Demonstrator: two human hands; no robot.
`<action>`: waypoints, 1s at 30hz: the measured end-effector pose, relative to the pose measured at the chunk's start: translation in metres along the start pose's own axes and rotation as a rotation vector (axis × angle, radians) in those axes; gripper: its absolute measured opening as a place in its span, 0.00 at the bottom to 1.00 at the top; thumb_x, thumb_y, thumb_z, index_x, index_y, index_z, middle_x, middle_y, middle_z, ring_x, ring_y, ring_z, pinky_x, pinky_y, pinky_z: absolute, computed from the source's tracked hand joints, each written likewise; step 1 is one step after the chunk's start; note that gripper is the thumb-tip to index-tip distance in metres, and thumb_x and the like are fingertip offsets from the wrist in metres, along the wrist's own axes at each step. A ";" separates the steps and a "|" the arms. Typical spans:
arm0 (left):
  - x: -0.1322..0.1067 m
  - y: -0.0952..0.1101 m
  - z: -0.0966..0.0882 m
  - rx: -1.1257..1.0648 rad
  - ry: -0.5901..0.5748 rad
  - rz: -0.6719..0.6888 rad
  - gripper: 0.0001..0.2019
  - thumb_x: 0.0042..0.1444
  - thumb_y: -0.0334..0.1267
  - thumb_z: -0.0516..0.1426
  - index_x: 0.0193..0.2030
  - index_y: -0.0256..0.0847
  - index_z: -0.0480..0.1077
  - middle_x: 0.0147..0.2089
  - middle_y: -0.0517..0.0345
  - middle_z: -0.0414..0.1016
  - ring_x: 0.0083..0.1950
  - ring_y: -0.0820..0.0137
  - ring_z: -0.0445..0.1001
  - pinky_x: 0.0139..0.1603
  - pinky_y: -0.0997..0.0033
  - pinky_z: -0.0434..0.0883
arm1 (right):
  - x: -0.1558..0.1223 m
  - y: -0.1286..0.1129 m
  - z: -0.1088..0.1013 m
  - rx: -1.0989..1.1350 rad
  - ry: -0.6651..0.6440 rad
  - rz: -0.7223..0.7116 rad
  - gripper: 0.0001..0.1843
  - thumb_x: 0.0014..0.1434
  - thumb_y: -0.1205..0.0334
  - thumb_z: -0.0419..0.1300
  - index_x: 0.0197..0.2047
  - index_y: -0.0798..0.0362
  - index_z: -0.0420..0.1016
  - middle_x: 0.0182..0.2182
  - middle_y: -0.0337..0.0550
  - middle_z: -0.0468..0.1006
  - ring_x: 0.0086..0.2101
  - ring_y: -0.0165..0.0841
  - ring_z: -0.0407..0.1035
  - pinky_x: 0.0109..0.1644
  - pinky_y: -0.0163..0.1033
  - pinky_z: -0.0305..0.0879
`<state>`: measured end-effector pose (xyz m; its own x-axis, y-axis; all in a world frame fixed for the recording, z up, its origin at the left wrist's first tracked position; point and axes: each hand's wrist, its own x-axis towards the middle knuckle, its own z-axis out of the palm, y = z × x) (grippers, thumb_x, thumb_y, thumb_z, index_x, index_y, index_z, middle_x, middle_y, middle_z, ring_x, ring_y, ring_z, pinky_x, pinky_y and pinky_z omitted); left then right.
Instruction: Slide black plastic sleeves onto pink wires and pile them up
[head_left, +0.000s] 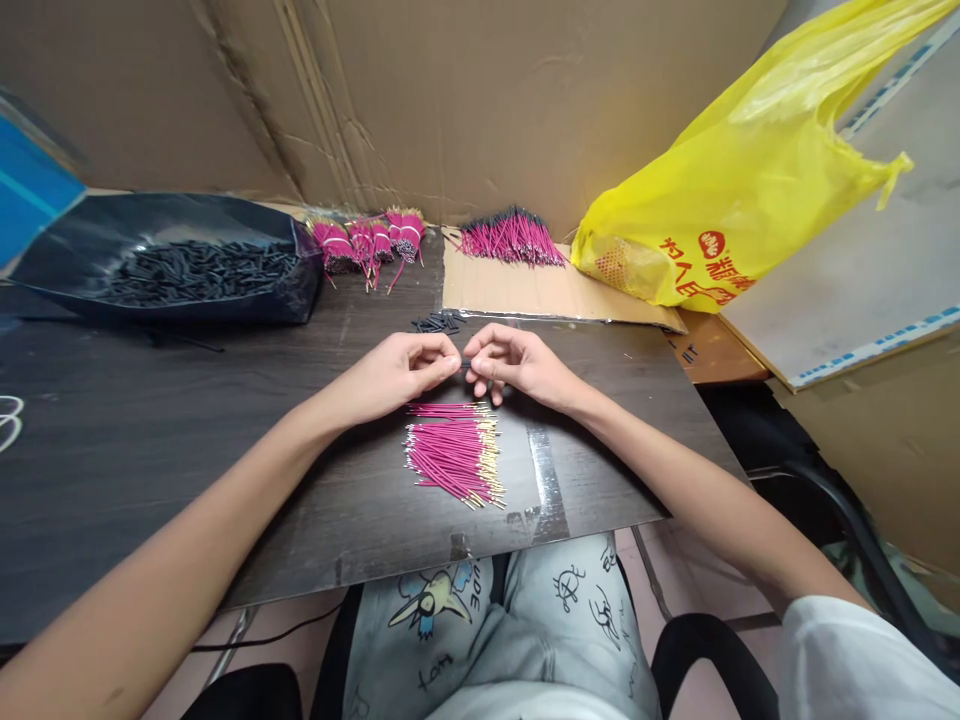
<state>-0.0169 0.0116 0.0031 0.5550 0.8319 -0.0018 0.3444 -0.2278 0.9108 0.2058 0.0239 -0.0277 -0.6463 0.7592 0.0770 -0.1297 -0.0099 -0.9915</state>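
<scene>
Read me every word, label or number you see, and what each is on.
"为人" in red, yellow bag; its other red characters are creased or cut off, and its oval logo is too blurred.
"UDE", printed shorts; their other scribbled lettering is unclear.
No number is legible.

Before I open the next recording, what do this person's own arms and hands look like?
The left hand and right hand are ungloved, no watch or bracelet visible. The left forearm and right forearm are bare; a white sleeve shows on the right arm, none on the left.
</scene>
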 end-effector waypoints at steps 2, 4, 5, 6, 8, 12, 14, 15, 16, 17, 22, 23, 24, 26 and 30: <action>0.001 0.000 0.000 -0.005 0.018 -0.003 0.15 0.65 0.47 0.58 0.35 0.36 0.71 0.24 0.64 0.63 0.24 0.76 0.58 0.26 0.75 0.56 | 0.000 0.000 0.000 0.028 -0.005 -0.005 0.19 0.63 0.50 0.66 0.47 0.55 0.67 0.36 0.42 0.79 0.33 0.30 0.77 0.28 0.31 0.72; 0.001 -0.001 0.000 -0.006 0.038 -0.021 0.15 0.65 0.48 0.59 0.35 0.37 0.70 0.23 0.64 0.63 0.24 0.76 0.57 0.24 0.76 0.55 | 0.001 -0.001 0.000 0.060 -0.017 -0.014 0.19 0.65 0.50 0.65 0.48 0.55 0.67 0.37 0.43 0.78 0.34 0.31 0.78 0.29 0.32 0.72; 0.002 -0.001 0.000 -0.006 0.044 -0.034 0.15 0.65 0.48 0.59 0.35 0.37 0.70 0.23 0.64 0.63 0.23 0.76 0.57 0.24 0.76 0.55 | 0.001 -0.001 0.000 0.069 -0.020 -0.014 0.19 0.65 0.50 0.64 0.49 0.55 0.67 0.38 0.43 0.78 0.34 0.31 0.78 0.29 0.32 0.73; 0.002 -0.001 0.000 -0.008 0.044 -0.045 0.16 0.65 0.48 0.59 0.35 0.37 0.70 0.23 0.64 0.62 0.23 0.76 0.58 0.24 0.76 0.55 | 0.001 -0.001 0.000 0.070 -0.021 -0.009 0.20 0.65 0.50 0.65 0.49 0.55 0.67 0.38 0.43 0.78 0.34 0.30 0.77 0.29 0.32 0.72; 0.002 -0.002 0.000 -0.027 0.037 -0.059 0.16 0.65 0.49 0.59 0.34 0.36 0.70 0.22 0.64 0.62 0.23 0.76 0.58 0.23 0.77 0.55 | 0.001 -0.001 0.001 0.054 -0.017 0.004 0.21 0.64 0.49 0.66 0.50 0.54 0.66 0.38 0.42 0.78 0.34 0.30 0.77 0.29 0.32 0.71; 0.000 -0.003 0.002 -0.139 0.017 -0.103 0.16 0.65 0.48 0.60 0.34 0.36 0.69 0.22 0.65 0.60 0.22 0.78 0.56 0.22 0.78 0.54 | 0.001 0.001 0.000 0.035 -0.008 0.011 0.23 0.63 0.48 0.66 0.51 0.54 0.65 0.38 0.42 0.79 0.32 0.29 0.76 0.29 0.31 0.70; -0.001 -0.003 0.002 -0.184 0.012 -0.132 0.15 0.64 0.47 0.61 0.34 0.36 0.70 0.22 0.64 0.61 0.21 0.78 0.57 0.21 0.79 0.54 | 0.002 0.002 -0.001 0.026 -0.007 0.008 0.23 0.63 0.49 0.67 0.50 0.54 0.65 0.38 0.42 0.79 0.32 0.29 0.76 0.28 0.31 0.70; -0.001 -0.003 0.002 -0.193 0.009 -0.141 0.15 0.63 0.46 0.62 0.34 0.35 0.70 0.23 0.63 0.63 0.21 0.79 0.58 0.21 0.79 0.55 | 0.002 0.003 -0.002 0.017 -0.009 0.009 0.23 0.63 0.49 0.67 0.50 0.54 0.65 0.37 0.42 0.79 0.32 0.29 0.76 0.28 0.31 0.70; -0.001 -0.003 0.002 -0.193 0.004 -0.148 0.15 0.62 0.46 0.63 0.33 0.35 0.71 0.23 0.62 0.66 0.21 0.79 0.59 0.21 0.79 0.56 | 0.002 0.003 -0.003 0.006 -0.012 0.011 0.23 0.63 0.49 0.67 0.50 0.54 0.65 0.37 0.42 0.79 0.31 0.28 0.76 0.28 0.31 0.69; -0.001 -0.003 0.002 -0.188 0.000 -0.154 0.15 0.62 0.46 0.64 0.33 0.35 0.72 0.23 0.60 0.68 0.20 0.79 0.60 0.20 0.79 0.57 | 0.002 0.003 -0.003 -0.004 -0.015 0.013 0.22 0.63 0.49 0.67 0.50 0.54 0.65 0.36 0.42 0.79 0.31 0.28 0.75 0.28 0.31 0.69; 0.000 -0.004 0.001 -0.204 -0.007 -0.184 0.17 0.60 0.49 0.66 0.35 0.35 0.76 0.27 0.52 0.78 0.20 0.71 0.73 0.18 0.76 0.64 | 0.002 0.001 -0.004 -0.011 -0.019 0.019 0.20 0.62 0.49 0.66 0.48 0.54 0.67 0.36 0.42 0.79 0.31 0.28 0.75 0.29 0.31 0.69; 0.001 -0.004 0.001 -0.211 -0.018 -0.183 0.17 0.60 0.50 0.66 0.36 0.35 0.76 0.29 0.51 0.79 0.21 0.70 0.75 0.19 0.76 0.66 | 0.002 0.001 -0.003 -0.011 -0.014 0.020 0.21 0.62 0.49 0.66 0.48 0.54 0.67 0.36 0.42 0.79 0.31 0.28 0.75 0.28 0.31 0.69; 0.001 -0.004 0.001 -0.212 -0.035 -0.178 0.17 0.60 0.51 0.66 0.37 0.35 0.76 0.30 0.50 0.80 0.22 0.69 0.76 0.20 0.76 0.67 | 0.002 0.001 -0.003 -0.012 -0.009 0.019 0.21 0.62 0.49 0.66 0.48 0.54 0.67 0.36 0.41 0.79 0.31 0.28 0.75 0.28 0.31 0.69; 0.001 -0.004 0.000 -0.211 -0.072 -0.165 0.18 0.61 0.52 0.65 0.38 0.36 0.76 0.31 0.50 0.81 0.24 0.68 0.77 0.21 0.75 0.69 | 0.002 0.000 -0.002 -0.017 0.007 0.013 0.22 0.61 0.49 0.67 0.48 0.54 0.66 0.36 0.41 0.79 0.30 0.28 0.75 0.28 0.31 0.69; 0.001 -0.001 0.001 -0.219 -0.078 -0.139 0.18 0.63 0.52 0.63 0.38 0.36 0.74 0.30 0.52 0.78 0.25 0.70 0.74 0.24 0.74 0.69 | 0.002 0.001 0.000 -0.001 0.015 -0.005 0.23 0.63 0.45 0.65 0.49 0.53 0.66 0.35 0.40 0.78 0.29 0.27 0.74 0.27 0.31 0.69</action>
<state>-0.0157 0.0120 0.0020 0.5736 0.8040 -0.1570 0.2538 0.0078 0.9672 0.2042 0.0253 -0.0280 -0.6345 0.7687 0.0804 -0.1317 -0.0051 -0.9913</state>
